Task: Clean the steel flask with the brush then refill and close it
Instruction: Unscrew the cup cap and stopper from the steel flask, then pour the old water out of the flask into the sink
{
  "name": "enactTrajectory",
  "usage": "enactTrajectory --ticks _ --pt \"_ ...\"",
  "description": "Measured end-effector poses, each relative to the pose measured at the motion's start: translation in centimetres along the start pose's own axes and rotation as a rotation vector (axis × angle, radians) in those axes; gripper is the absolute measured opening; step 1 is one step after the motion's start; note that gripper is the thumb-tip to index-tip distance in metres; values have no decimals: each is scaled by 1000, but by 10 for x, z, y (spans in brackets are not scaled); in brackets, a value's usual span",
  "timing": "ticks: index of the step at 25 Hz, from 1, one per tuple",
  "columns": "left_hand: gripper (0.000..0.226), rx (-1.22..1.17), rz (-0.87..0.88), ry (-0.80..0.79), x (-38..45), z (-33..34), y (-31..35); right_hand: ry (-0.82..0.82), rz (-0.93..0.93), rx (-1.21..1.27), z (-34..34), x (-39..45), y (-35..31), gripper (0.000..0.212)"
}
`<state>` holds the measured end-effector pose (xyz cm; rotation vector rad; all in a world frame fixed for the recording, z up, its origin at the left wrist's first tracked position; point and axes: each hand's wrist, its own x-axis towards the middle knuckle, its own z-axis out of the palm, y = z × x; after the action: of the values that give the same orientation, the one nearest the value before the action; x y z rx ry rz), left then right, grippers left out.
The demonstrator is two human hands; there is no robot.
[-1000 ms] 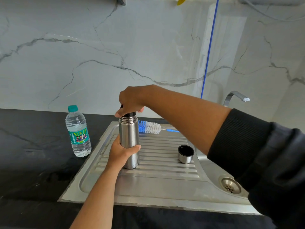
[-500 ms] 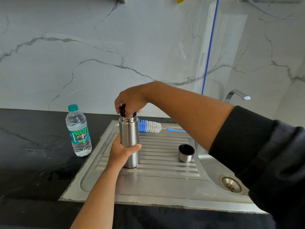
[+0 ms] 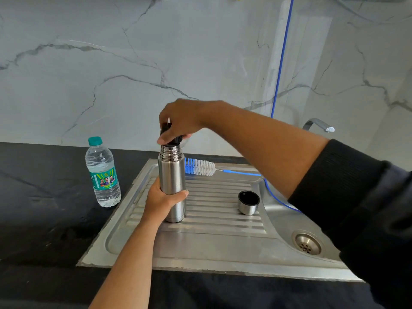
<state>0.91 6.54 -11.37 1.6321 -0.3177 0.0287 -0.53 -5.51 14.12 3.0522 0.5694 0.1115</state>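
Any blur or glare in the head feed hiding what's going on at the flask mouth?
Head view: motion blur smears the right hand and the black stopper it grips; the steel flask and left hand stay sharp. Soft sheen on the drainboard, no harsh glare. Wide-angle bowing at the edges.

White veined marble wall (image 3: 111, 63) above a black countertop (image 3: 40, 197).

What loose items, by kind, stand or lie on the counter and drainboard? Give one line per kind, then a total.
Steel flask: 1
Black stopper: 1
Steel cup lid: 1
Bottle brush: 1
Plastic water bottle: 1
Total: 5
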Motion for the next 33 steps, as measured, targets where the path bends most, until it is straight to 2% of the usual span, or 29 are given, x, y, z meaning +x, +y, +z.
enactTrajectory --ticks 5,8,10,12,15,21,33 --pt "58 12 24 3 -2 1 3 279 168 380 8 -40 33 59" --pt "58 25 39 22 -2 0 5 320 323 616 54 -59 57 62" --pt "57 25 47 62 -2 -2 5 302 408 671 87 -67 67 56" --pt "57 26 53 108 -1 -4 5 273 491 626 115 -74 69 47" --pt "58 36 52 144 1 -6 3 188 567 526 149 -74 63 52" --pt "58 53 56 144 2 -6 2 92 584 462 193 -69 52 46" --pt "61 75 73 139 0 -6 2 -39 576 433 211 -73 44 55"
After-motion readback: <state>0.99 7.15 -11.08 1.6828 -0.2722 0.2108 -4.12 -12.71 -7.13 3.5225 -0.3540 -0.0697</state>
